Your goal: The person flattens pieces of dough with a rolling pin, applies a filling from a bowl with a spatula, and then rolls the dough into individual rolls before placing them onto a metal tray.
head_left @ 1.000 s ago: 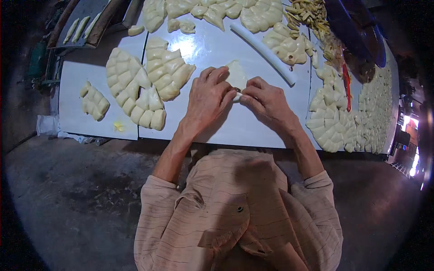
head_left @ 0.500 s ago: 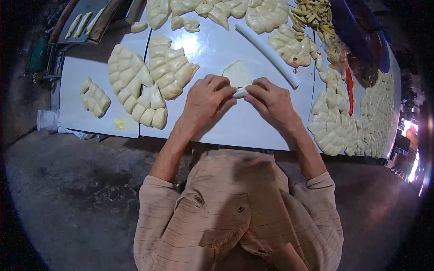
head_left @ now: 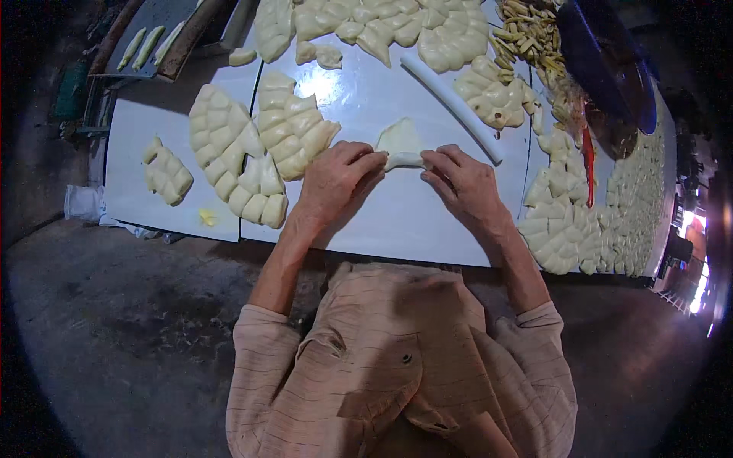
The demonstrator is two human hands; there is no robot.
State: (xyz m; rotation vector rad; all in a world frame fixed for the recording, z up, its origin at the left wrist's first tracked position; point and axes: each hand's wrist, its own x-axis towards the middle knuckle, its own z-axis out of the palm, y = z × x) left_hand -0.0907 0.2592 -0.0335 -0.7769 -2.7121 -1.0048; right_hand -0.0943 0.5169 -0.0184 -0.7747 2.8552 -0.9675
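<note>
A thin, pale sheet of dough (head_left: 399, 136) lies on the white tabletop, its near edge curled into a short roll. My left hand (head_left: 336, 177) has its fingers pinched on the roll's left end. At the opposite end, the bent fingers of my right hand (head_left: 464, 182) press the dough between thumb and fingertips. Just beyond my right hand, a white rolling rod (head_left: 452, 109) lies at a slant. A cut, scored slab of dough (head_left: 294, 126) is beside my left hand.
More scored dough (head_left: 229, 153) lies at the left, with a smaller piece (head_left: 167, 174) beyond it. Dough pieces (head_left: 561, 229) cover the right side near a red-handled tool (head_left: 589, 164). Yellowish strips (head_left: 527, 38) are heaped by a blue basin (head_left: 611, 69). A tray with long rolls (head_left: 145, 49) stands far left.
My hands have moved apart along the dough's near edge, and more of the rolled edge now shows between them. The whole view has shifted slightly downward.
</note>
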